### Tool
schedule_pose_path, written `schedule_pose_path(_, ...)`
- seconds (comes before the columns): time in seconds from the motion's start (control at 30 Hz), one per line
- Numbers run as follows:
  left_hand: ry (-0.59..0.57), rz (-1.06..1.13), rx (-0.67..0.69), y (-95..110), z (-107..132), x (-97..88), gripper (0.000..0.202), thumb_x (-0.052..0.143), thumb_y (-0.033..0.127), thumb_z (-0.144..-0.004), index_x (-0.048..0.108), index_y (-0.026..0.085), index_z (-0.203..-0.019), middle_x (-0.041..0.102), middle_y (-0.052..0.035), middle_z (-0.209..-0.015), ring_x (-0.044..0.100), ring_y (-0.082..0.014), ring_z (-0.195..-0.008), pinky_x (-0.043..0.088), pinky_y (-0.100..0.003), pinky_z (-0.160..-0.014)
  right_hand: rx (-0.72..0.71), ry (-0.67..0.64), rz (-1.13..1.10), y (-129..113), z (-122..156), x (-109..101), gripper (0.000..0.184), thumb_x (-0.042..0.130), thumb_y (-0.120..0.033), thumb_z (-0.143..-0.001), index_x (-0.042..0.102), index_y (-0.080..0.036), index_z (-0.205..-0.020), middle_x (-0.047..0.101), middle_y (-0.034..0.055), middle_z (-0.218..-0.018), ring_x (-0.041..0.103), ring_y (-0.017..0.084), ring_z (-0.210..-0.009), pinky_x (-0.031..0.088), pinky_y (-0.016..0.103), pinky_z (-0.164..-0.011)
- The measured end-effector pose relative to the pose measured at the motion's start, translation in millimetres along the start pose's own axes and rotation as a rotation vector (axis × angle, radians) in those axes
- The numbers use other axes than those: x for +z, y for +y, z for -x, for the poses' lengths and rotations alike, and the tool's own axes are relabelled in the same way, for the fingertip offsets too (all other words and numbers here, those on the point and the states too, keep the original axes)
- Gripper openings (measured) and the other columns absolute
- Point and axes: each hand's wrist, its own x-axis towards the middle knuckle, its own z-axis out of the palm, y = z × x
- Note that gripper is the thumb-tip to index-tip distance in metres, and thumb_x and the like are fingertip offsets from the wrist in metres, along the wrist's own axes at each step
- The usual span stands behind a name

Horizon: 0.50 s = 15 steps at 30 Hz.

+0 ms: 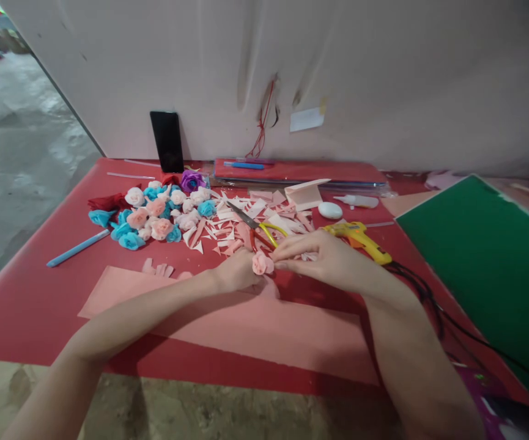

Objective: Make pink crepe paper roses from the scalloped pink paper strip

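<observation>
Just in front of the scissors (255,225), the left hand (235,271) pinches a pink flower (263,263) in its fingers. The right hand's (312,255) fingers are at its edge; whether pinching, I cannot tell.

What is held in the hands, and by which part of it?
The left hand holds a pink paper flower, apparently by its hidden underside; the right hand is at its petal edge, grip unclear.

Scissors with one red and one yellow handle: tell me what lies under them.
Pink and white paper scraps show around the scissors and seem to run beneath them. What the scissors themselves directly cover cannot be seen.
</observation>
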Motion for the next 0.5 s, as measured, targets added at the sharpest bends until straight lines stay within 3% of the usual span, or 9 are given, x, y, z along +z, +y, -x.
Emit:
schedule_pose_path(0.37,-0.04,0.034,-0.08,4.5,-2.2,-6.1,0.031,0.052,0.032,-0.088,0.053,0.014,-0.112,0.057,-0.0079,-0.112,0.059,-0.0201,-0.097,0.051,-0.04,-0.082,-0.016,0.034,-0.021,-1.2,-0.7,0.1,0.013,0.063,-0.026,-0.074,0.073,-0.025,-0.066,0.072,0.0007,-0.072,0.065,0.018,-0.068,0.049,0.033,-0.064)
schedule_pose_path(0.5,-0.003,0.081,-0.062,2.7,-1.0,-8.4,0.031,0.052,0.033,-0.088,0.053,0.013,-0.112,0.057,-0.0079,-0.111,0.059,-0.0198,-0.096,0.052,-0.04,-0.081,0.043,0.03,-0.011,-2.4,0.6,-1.2,0.012,0.063,-0.027,-0.074,0.074,-0.024,-0.069,0.072,0.0018,-0.074,0.065,0.019,-0.071,0.049,0.032,-0.065)
